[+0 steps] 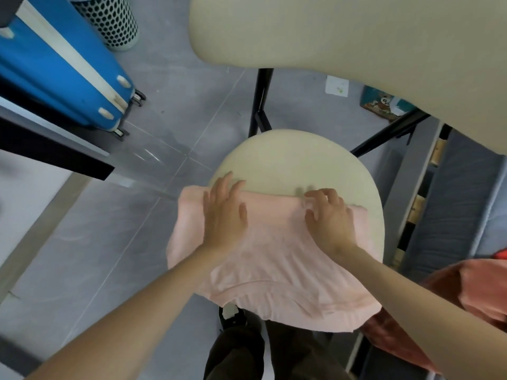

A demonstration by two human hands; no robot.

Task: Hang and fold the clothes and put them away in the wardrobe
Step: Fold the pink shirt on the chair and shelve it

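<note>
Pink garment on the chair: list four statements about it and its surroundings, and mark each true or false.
1. The pink garment lies on the round chair seat. True.
2. The left hand lifts the garment clear of the seat. False: it rests flat on the garment.
3. The right hand touches the garment near its far edge. True.
4. The suitcase on the floor is red. False: it is blue.
</note>
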